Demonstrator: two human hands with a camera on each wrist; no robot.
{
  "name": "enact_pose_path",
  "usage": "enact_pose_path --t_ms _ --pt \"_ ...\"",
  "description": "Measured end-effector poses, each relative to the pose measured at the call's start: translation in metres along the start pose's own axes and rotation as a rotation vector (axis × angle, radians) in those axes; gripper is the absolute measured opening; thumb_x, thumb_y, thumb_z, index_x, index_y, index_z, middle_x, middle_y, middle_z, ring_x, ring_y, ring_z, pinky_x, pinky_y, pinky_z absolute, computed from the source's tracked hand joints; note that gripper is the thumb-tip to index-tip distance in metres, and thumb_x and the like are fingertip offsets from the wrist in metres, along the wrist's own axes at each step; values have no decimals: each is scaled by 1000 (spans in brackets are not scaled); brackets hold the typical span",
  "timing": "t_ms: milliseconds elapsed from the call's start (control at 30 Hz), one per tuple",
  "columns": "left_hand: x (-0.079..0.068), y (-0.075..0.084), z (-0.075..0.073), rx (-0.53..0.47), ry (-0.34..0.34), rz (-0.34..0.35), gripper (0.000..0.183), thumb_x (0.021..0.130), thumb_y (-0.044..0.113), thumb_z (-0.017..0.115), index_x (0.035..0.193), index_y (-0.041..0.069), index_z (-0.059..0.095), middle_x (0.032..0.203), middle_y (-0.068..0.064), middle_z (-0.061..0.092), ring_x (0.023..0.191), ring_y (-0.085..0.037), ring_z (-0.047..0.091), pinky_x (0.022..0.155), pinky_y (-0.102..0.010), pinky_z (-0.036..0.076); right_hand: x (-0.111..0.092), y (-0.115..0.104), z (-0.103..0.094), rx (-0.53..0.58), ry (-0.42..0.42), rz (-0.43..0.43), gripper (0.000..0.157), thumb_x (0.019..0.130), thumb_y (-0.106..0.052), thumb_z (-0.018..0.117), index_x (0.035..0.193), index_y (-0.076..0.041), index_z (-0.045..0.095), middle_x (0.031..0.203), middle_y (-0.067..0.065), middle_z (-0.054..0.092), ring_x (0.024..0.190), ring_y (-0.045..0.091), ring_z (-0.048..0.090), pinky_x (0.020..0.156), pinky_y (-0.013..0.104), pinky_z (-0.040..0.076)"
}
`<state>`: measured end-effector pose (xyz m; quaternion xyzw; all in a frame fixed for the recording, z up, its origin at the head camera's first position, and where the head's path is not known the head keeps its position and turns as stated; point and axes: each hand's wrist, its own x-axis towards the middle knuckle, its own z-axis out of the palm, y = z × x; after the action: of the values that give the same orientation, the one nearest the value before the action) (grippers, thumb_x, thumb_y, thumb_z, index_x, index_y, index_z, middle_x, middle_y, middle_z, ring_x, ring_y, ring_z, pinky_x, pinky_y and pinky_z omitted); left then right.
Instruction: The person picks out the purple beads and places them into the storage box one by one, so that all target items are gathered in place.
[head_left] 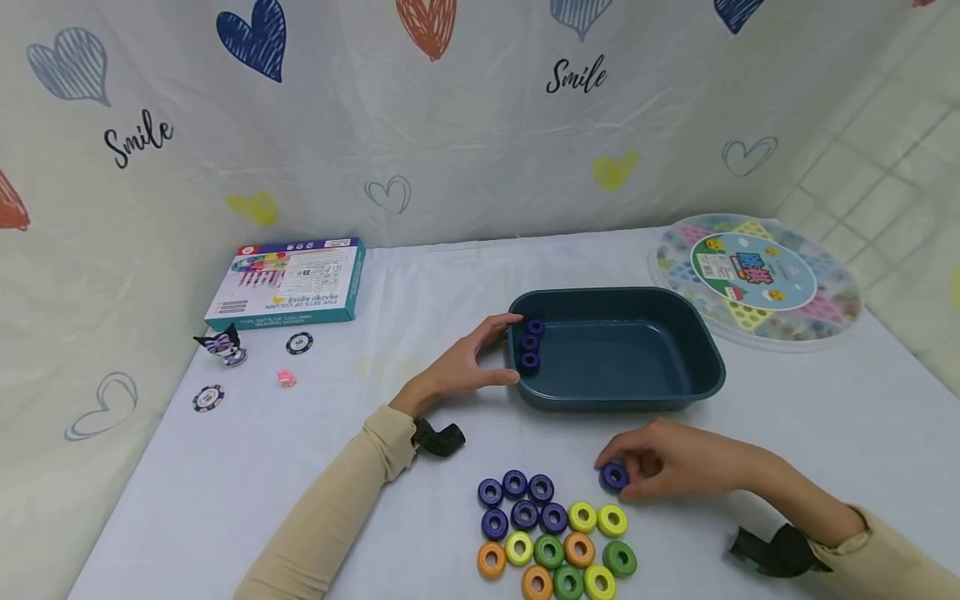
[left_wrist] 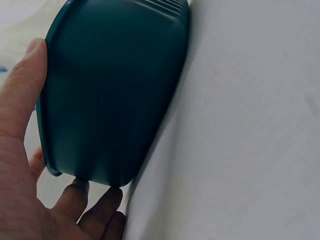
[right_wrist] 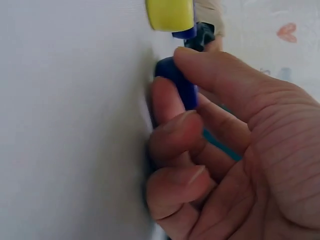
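Note:
My right hand [head_left: 686, 458] pinches a purple ring bead [head_left: 614, 476] between thumb and fingers, low over the table in front of the basin. The right wrist view shows this bead [right_wrist: 180, 82] close to the white cloth, the other fingers curled beside it. My left hand [head_left: 476, 358] grips the left end of a dark teal plastic basin [head_left: 622, 402], thumb and fingers spread around that end. Inside the basin, 3 purple ring beads [head_left: 530, 342] stand in a row along its left wall. Several purple ring beads [head_left: 524, 514] lie grouped on the table nearer to me.
Yellow beads [head_left: 582, 517], green beads [head_left: 548, 551] and orange beads [head_left: 491, 560] lie beside the purple ones. A round game board [head_left: 825, 321] is behind the basin's right end. At the left are a flat box [head_left: 285, 283], chips [head_left: 299, 342] and small figures [head_left: 228, 346].

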<state>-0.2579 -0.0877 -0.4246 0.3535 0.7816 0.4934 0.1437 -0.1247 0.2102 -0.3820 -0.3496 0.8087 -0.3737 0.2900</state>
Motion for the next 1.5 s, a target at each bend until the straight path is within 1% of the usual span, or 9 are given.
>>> enact_pose_path --t_ms 200,400,600,700,900,1133,1333,1433,1500 --pt "0 0 -1 0 -5 -4 76 72 55 67 135 44 26 141 7 33 126 -6 32 104 -40 24 -5 -7 -7 3 29 7 30 82 -28 66 110 -19 60 73 -10 57 55 -1 46 47 18 40" --pt "-1 1 -1 -5 -2 -8 76 72 56 67 135 45 26 140 10 33 126 -6 32 103 -40 24 -9 -24 -21 -29 45 -22 32 83 -29 66 111 -17 58 74 -10 58 55 2 48 47 19 41" --pt "-2 3 -1 -7 -5 -11 77 72 56 67 135 44 26 141 7 32 126 -7 31 104 -41 24 -4 -37 -39 -70 64 -45 31 83 -28 65 111 -18 58 74 -9 58 55 4 49 47 20 42" --pt "-3 3 -2 -5 -3 -12 76 72 54 67 135 44 26 141 8 32 126 -8 32 104 -42 24 2 -40 -49 -74 68 -34 31 83 -28 65 111 -17 58 74 -7 58 55 6 50 48 21 43" --pt "-2 2 -1 0 -9 0 77 72 53 68 136 42 26 140 10 33 127 -10 32 103 -43 24 15 -41 -73 -94 82 49 34 82 -31 66 112 -17 58 74 -2 58 56 10 52 50 25 45" --pt "-2 3 -1 7 3 -6 77 70 58 67 134 45 27 139 15 32 125 -5 32 104 -39 24 37 -34 -97 -111 81 88 37 83 -28 66 114 -11 56 72 2 57 54 16 53 52 29 48" --pt "-2 3 -2 -1 0 -13 76 70 57 67 134 46 27 139 15 33 126 -6 32 104 -39 23 58 -26 -111 -133 79 114 35 82 -30 66 113 -16 56 72 3 59 54 17 53 51 30 47" --pt "-2 2 -2 -8 -3 -14 76 70 57 67 134 46 27 139 15 33 126 -5 32 104 -39 23 69 -21 -115 -125 71 126 36 82 -30 66 113 -14 56 71 5 60 54 18 52 52 31 47" --pt "-5 11 -3 -12 -19 -18 75 74 50 68 136 41 27 140 10 33 127 -8 32 104 -39 23 76 -17 -116 -112 64 142 39 82 -29 67 114 -11 56 71 8 60 55 19 53 53 33 48"
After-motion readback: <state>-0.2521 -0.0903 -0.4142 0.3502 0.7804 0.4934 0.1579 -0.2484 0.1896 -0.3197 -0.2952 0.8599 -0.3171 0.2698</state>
